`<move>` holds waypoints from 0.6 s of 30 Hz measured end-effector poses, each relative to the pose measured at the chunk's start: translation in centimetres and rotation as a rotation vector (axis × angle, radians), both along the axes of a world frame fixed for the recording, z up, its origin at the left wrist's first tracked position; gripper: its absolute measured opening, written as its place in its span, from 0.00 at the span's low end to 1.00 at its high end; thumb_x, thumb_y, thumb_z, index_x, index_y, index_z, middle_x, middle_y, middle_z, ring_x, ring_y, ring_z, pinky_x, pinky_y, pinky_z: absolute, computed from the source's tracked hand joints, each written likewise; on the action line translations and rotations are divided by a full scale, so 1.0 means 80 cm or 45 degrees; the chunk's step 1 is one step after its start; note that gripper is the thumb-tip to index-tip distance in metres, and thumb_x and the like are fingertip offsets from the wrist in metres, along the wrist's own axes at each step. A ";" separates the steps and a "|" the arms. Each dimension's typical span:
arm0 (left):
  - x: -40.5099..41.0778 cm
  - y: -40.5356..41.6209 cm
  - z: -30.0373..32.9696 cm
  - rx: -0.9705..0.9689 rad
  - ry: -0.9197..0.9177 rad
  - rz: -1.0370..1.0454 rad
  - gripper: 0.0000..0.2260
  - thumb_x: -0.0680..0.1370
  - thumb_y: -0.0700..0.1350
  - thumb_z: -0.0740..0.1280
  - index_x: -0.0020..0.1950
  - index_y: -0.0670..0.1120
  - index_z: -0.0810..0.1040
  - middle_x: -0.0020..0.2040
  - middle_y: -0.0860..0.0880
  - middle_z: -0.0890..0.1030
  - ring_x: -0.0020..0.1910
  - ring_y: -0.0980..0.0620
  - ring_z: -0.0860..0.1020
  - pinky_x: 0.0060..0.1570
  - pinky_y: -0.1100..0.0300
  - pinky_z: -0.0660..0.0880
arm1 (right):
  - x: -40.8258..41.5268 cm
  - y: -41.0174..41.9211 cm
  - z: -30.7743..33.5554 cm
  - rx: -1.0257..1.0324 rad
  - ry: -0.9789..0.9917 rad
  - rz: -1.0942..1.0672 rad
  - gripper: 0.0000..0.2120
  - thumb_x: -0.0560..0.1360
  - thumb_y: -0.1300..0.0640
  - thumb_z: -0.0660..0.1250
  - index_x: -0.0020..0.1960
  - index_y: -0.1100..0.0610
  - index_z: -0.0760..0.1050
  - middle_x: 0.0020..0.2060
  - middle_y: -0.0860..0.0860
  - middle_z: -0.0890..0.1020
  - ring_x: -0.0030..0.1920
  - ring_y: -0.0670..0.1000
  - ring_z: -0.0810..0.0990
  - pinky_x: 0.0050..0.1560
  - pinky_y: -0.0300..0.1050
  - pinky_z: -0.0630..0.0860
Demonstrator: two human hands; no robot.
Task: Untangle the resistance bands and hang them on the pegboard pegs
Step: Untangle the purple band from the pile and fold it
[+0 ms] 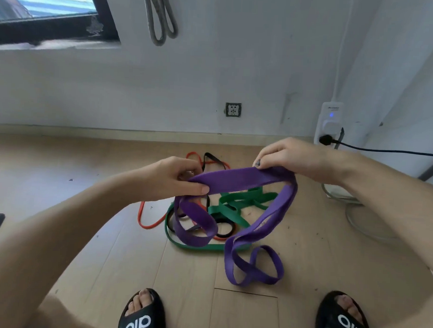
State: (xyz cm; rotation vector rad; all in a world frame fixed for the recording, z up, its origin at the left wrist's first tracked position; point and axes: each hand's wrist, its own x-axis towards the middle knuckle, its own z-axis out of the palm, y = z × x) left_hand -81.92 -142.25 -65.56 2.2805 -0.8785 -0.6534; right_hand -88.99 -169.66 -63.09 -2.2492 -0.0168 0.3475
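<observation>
Holding: left hand and right hand each pinch the purple band, stretched flat between them to trace its twists. Its lower loops trail into the green band, orange band, black band heaped on the floor.

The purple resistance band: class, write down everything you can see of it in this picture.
The purple resistance band is a wide, flat, matte loop that looks like rubber. Its top span is stretched nearly level between the left hand and the right hand, each pinching it. From the left grip a fold droops over the green band, the orange band and the black band. From the right grip it hangs down and ends in twisted loops on the wooden floor.
</observation>
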 end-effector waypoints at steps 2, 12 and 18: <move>0.002 -0.002 0.000 0.003 -0.012 0.043 0.06 0.79 0.52 0.71 0.47 0.51 0.80 0.37 0.52 0.84 0.35 0.56 0.81 0.38 0.60 0.75 | -0.004 0.011 0.005 0.012 0.026 0.055 0.14 0.82 0.50 0.64 0.41 0.50 0.85 0.41 0.48 0.86 0.45 0.55 0.82 0.50 0.43 0.73; 0.003 -0.007 -0.003 -0.082 0.206 0.044 0.08 0.76 0.51 0.74 0.53 0.51 0.80 0.45 0.50 0.87 0.46 0.50 0.85 0.46 0.57 0.79 | -0.007 0.055 -0.005 0.053 -0.053 0.166 0.20 0.82 0.45 0.64 0.36 0.56 0.78 0.26 0.49 0.72 0.27 0.47 0.68 0.33 0.43 0.66; 0.006 0.002 -0.014 -0.109 0.327 0.018 0.28 0.70 0.45 0.73 0.69 0.52 0.73 0.60 0.51 0.82 0.62 0.50 0.79 0.62 0.51 0.77 | 0.001 0.042 0.002 0.327 -0.091 0.029 0.20 0.82 0.54 0.64 0.32 0.59 0.69 0.27 0.55 0.66 0.28 0.50 0.63 0.30 0.40 0.62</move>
